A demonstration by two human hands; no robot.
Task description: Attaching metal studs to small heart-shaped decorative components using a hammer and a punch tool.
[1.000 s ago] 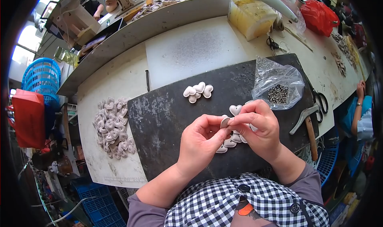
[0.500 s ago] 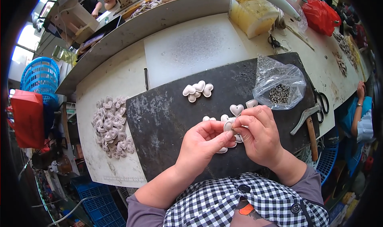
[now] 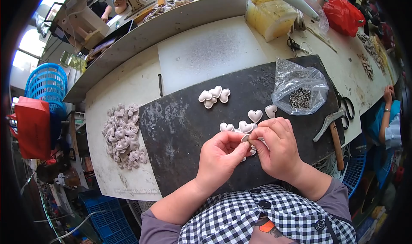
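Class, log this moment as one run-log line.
left hand: pinches heart piece | right hand: touches same piece | below: dark mat | left: heart pile | right: bag, hammer

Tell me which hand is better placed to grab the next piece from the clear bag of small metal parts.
Probably the right hand: the clear bag lies up and right of it on the dark mat, with no reach across. The left hand is farther away and pinches the heart piece that both hands work on.

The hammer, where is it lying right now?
In the head view the hammer lies at the person's right, on the dark mat's edge, below the scissors.
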